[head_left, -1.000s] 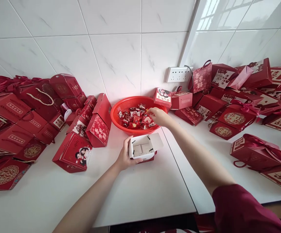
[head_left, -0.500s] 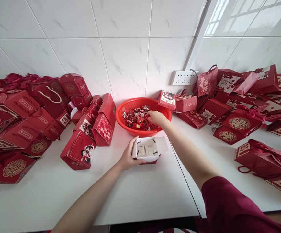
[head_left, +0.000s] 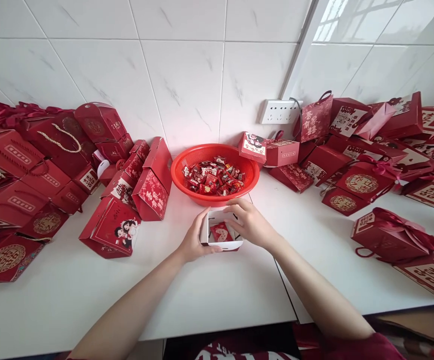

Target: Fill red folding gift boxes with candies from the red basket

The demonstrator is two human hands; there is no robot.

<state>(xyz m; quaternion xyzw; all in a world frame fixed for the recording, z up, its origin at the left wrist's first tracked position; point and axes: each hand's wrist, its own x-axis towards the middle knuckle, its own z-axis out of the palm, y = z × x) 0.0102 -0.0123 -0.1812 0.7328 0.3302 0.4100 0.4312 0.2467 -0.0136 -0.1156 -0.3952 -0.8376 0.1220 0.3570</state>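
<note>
In the head view, the only one here, holds an open box (head_left: 225, 246) upright on the white table (head_left: 217, 295) with the left hand (head_left: 194, 241), with fingers wrapped around the left side and thumb laid along the near edge. Reaches over the right side of the same box with the right hand (head_left: 252, 225), with fingers bent and spread at the opening; cannot tell about a grip on anything there, with the fingertips partly out of sight (no packet visible in them, at least). Shows one red packet (head_left: 221, 233) lying inside the box, between the two hands; cannot rule out more beneath the right fingers. Stands, by judgement, at an early stage for this box: opened and with at least one packet in, but with white interior showing around it and the top not yet closed. Leaves plenty in the red basket (head_left: 214, 201), just beyond the box and near the tiled wall (head_left: 187, 85), in a broad heap of wrapped sweets (head_left: 211, 180). Includes a group of red boxes (head_left: 44, 180) to the left, mostly closed by the look of the outsides, and a jumble of boxes (head_left: 367, 177) to the right, some tied with ribbon. Cannot judge the contents of either group from outside, so cannot count any as finished or waiting.
</note>
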